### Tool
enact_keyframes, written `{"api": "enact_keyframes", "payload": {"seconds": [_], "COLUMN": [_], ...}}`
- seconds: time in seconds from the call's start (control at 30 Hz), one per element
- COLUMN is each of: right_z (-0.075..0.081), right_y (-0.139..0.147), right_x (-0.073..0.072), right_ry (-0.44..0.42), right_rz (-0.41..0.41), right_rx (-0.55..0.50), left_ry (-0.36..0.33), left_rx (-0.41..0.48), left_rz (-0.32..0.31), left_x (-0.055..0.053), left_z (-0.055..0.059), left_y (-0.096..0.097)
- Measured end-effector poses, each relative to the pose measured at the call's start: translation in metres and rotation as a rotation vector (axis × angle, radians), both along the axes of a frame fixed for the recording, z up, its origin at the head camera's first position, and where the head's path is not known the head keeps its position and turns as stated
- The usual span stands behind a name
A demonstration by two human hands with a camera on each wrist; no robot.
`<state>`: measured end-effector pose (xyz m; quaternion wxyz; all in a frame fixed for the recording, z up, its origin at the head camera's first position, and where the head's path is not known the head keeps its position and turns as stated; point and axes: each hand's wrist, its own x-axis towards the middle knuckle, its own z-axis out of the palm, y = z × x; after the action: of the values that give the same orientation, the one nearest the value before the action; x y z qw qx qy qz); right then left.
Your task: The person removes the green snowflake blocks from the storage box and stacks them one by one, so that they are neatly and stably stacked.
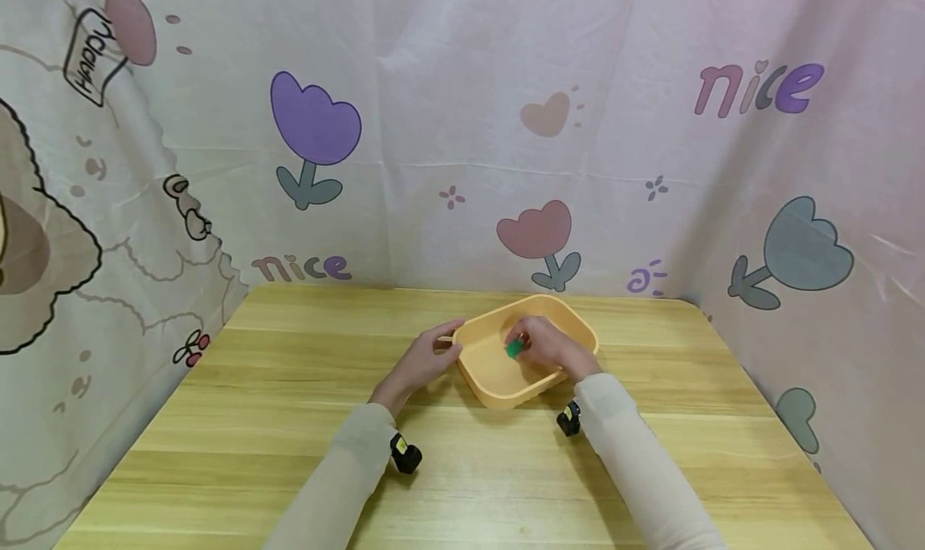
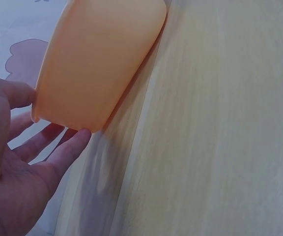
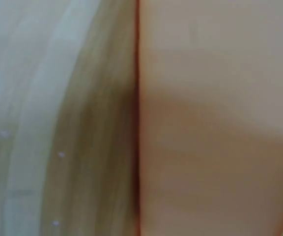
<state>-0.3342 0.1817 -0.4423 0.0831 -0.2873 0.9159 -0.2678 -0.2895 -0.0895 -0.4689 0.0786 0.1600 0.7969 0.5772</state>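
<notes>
A yellow plastic bin (image 1: pixel 499 391) with rounded corners stands on the wooden table. At its left end my left hand (image 1: pixel 422 365) grips the rim and end wall; the left wrist view shows the fingers of that hand (image 2: pixel 28 157) spread around this end. Inside the bin, my right hand (image 1: pixel 545 345) pinches a small green piece (image 1: pixel 515 348) with its fingertips. Its kind is too small to tell. In the right wrist view only the bin's outer wall (image 3: pixel 215 162) shows, blurred, with the right hand out of sight.
The wooden table (image 1: pixel 289 421) reaches back to a printed cloth (image 1: pixel 433 116) hanging behind it. More cloth hangs along the left and right sides. Each wrist wears a small black camera, one on the left (image 1: pixel 406 455) and one on the right (image 1: pixel 569 419).
</notes>
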Motion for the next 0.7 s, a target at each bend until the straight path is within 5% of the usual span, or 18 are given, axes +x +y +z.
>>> {"api": "enact_keyframes", "payload": {"seconds": [0.37, 0.7], "right_z": [0.008, 0.014], "right_y": [-0.010, -0.029], "right_x": [0.012, 0.026], "right_ry": [-0.199, -0.278], "right_rz": [0.164, 0.231], "right_rx": [0.060, 0.133], "left_ry": [-0.005, -0.013], "left_rx": [-0.014, -0.029], "left_rz": [0.020, 0.038], "left_x": [-0.001, -0.001], "left_z": [0.000, 0.000], "left_y": [0.000, 0.001]}}
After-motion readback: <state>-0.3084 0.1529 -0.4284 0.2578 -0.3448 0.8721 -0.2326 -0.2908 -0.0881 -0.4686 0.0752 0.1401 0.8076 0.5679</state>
